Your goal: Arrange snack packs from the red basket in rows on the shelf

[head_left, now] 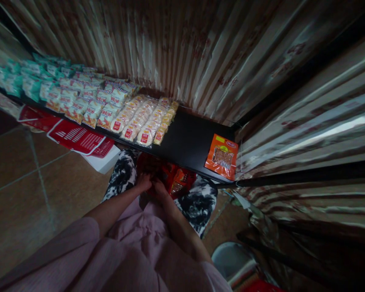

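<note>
One bare left hand [144,182] and one bare right hand [159,189] sit just below frame centre, beside glossy red-orange plastic packets [180,181] too dark to count; finger opening and hold, I cannot tell. One flat orange plastic packet [222,157] lies centre-right on one long black shelf [187,136].

No legible text, orange packet [221,157] included

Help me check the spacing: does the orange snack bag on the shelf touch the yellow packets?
No, the black shelf shows between the orange snack bag and the row of yellow packets.
</note>
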The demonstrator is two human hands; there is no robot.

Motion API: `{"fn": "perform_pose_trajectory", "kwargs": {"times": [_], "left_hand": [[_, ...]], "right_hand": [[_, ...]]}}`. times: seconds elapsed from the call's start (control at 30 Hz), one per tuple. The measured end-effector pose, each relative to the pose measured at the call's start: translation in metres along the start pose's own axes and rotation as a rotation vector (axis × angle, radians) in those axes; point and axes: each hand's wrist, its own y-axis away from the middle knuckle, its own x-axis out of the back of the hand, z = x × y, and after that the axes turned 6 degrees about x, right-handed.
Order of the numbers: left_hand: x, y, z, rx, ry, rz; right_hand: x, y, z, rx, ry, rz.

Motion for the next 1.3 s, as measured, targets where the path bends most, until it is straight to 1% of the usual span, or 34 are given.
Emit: {"fn": "perform_pose_trajectory", "kwargs": {"times": [0.1,0.2,0.27,0.33,0.43,0.6,0.73,0.9,1.0,1.1,1.2,1.3], "left_hand": [[-0.001,0.0,0.001,-0.013,0.021,0.017],[0.001,0.002,0.002,-0.019,0.051,0.04],[0.003,0.005,0.002,-0.014,0.068,0.058],[0.006,0.008,0.001,-0.005,0.101,0.08],[0.01,0.015,0.001,-0.007,0.22,0.128],[0.015,0.025,0.006,-0.022,0.398,0.205],[0.018,0.025,0.012,-0.018,0.539,0.252],[0.02,0.025,0.017,-0.003,0.724,0.239],[0.023,0.028,0.021,0.005,0.809,0.217],[0.027,0.032,0.026,0.048,0.898,0.199],[0.031,0.035,0.031,0.082,0.997,0.187],[0.033,0.038,0.036,0.104,1.134,0.163]], "right_hand": [[0.001,0.001,0.001,-0.049,-0.066,0.012],[0.001,0.003,0.001,-0.048,-0.162,0.061],[0.002,0.005,0.0,-0.027,-0.179,0.087],[0.002,0.007,-0.002,-0.003,-0.15,0.126],[0.003,0.01,-0.007,0.054,-0.096,0.195],[0.002,0.016,-0.02,0.128,-0.118,0.225],[0.0,0.02,-0.027,0.173,-0.126,0.256],[0.002,0.026,-0.035,0.206,-0.037,0.31],[0.004,0.032,-0.039,0.258,0.033,0.339],[0.005,0.036,-0.042,0.306,0.092,0.356],[0.007,0.038,-0.043,0.327,0.11,0.378],[0.009,0.038,-0.042,0.33,0.081,0.412]]}}
